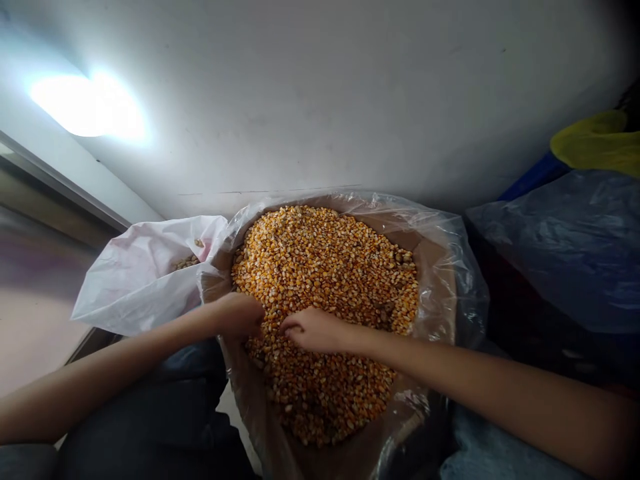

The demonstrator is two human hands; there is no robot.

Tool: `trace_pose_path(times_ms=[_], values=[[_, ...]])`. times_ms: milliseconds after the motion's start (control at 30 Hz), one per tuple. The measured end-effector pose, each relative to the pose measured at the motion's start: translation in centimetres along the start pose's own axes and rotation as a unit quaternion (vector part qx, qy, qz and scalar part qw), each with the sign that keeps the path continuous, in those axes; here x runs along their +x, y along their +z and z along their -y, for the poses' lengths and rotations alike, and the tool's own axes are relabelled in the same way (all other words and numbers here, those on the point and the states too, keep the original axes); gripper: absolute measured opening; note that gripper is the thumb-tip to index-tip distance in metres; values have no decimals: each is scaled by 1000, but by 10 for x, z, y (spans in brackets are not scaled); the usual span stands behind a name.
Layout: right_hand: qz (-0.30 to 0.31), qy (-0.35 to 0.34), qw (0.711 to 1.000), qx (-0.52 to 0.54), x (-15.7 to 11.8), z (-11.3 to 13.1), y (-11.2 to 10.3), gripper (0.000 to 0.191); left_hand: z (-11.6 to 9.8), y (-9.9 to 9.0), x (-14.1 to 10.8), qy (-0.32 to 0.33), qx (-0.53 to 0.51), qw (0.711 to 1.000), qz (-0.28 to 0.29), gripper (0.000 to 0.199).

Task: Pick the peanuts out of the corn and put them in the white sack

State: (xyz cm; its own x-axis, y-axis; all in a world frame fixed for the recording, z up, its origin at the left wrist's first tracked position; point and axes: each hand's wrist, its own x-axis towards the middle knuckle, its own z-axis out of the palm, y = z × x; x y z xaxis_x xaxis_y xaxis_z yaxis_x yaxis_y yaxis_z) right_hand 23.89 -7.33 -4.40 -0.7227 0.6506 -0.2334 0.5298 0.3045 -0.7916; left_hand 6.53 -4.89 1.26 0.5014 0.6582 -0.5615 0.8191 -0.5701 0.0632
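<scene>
A large sack of loose yellow-orange corn kernels [325,273] fills the middle of the view, lined with clear plastic [450,287] over a brown sack wall. My left hand [239,317] rests at the near left of the kernels, its fingers bunched downward and partly hidden. My right hand [315,330] lies over the kernels just beside it, fingers curled against the grain. Whether either hand holds kernels is hidden. Beyond my left hand, a white plastic bag [140,280] lies against the sack, with a small heap of darker kernels [185,263] inside.
A white wall [250,100] rises directly behind the sack, with a bright light patch on it. A blue-grey plastic bag [560,247] sits to the right, below a yellow cloth [595,143]. My dark trousers [150,427] fill the lower left.
</scene>
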Motion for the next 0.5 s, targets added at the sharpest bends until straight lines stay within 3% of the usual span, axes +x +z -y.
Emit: trace_pose_path(times_ms=[67,167,233,400,500], values=[[19,-93,977,-191,-2,13,15,25,10,-25,-8,-5,-40,999,6,25],[70,-170,924,-336,5,30,41,35,24,-47,-20,-25,-137,989,-51,33],[76,-189,909,-365,16,35,57,36,29,-51,-24,-31,-185,978,-86,33],[49,-176,907,-378,33,30,85,26,38,-50,-29,-22,-265,952,-149,30],[39,-183,899,-397,30,25,92,26,68,-53,-40,-128,-265,914,-278,35]])
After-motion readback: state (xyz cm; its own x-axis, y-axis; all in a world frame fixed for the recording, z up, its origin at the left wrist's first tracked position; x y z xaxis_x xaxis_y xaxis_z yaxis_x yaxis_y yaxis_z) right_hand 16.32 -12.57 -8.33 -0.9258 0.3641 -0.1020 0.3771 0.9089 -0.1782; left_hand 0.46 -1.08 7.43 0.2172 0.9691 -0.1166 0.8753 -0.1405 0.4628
